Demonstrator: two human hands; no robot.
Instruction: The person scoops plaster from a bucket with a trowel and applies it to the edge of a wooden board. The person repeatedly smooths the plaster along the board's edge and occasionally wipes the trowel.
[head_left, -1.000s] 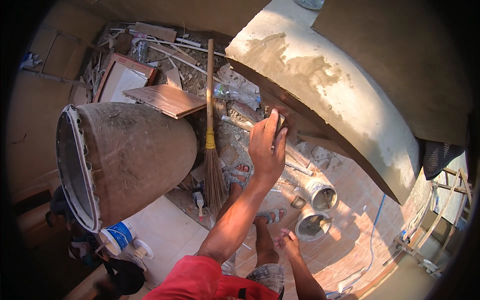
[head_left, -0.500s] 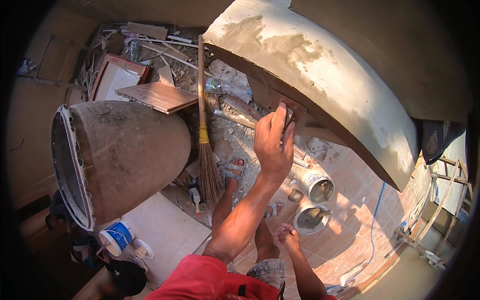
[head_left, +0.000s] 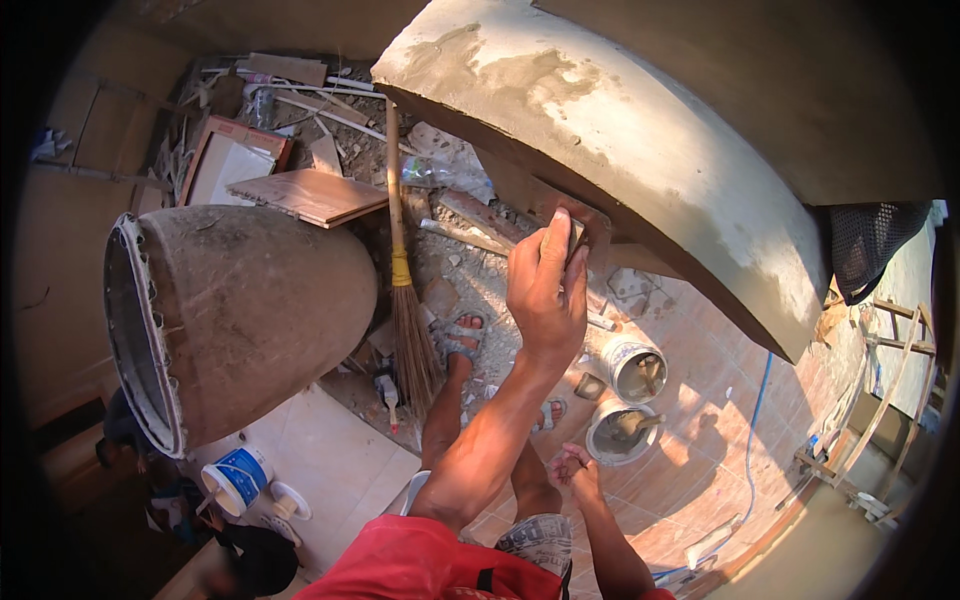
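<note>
My left hand (head_left: 548,290) is raised in the middle and closed round the grip of a plastering trowel (head_left: 597,232). The trowel's thin flat blade lies against the dark underside of a curved concrete slab (head_left: 640,130); whether it presses there is hard to tell. Wet grey plaster (head_left: 535,80) patches the slab's pale outer face. Lower down, my right hand (head_left: 575,470) hangs with its fingers curled and no object showing in them. It is nearest to a bucket (head_left: 600,440) with a grey, tool-like piece in it. A second bucket (head_left: 625,355) stands just beyond.
A broom (head_left: 402,270) stands upright left of my arm. Farther left are a large grey drum-like vessel (head_left: 250,310) and a tile panel (head_left: 315,193). Rubble and sticks lie behind. A paintbrush (head_left: 388,392), a blue-and-white pail (head_left: 240,475) and a blue hose (head_left: 752,450) are around me.
The view has shifted slightly, so the slab appears farther left and a little higher. My left hand keeps the trowel at the slab's underside. My right hand remains low with its fingers curled.
</note>
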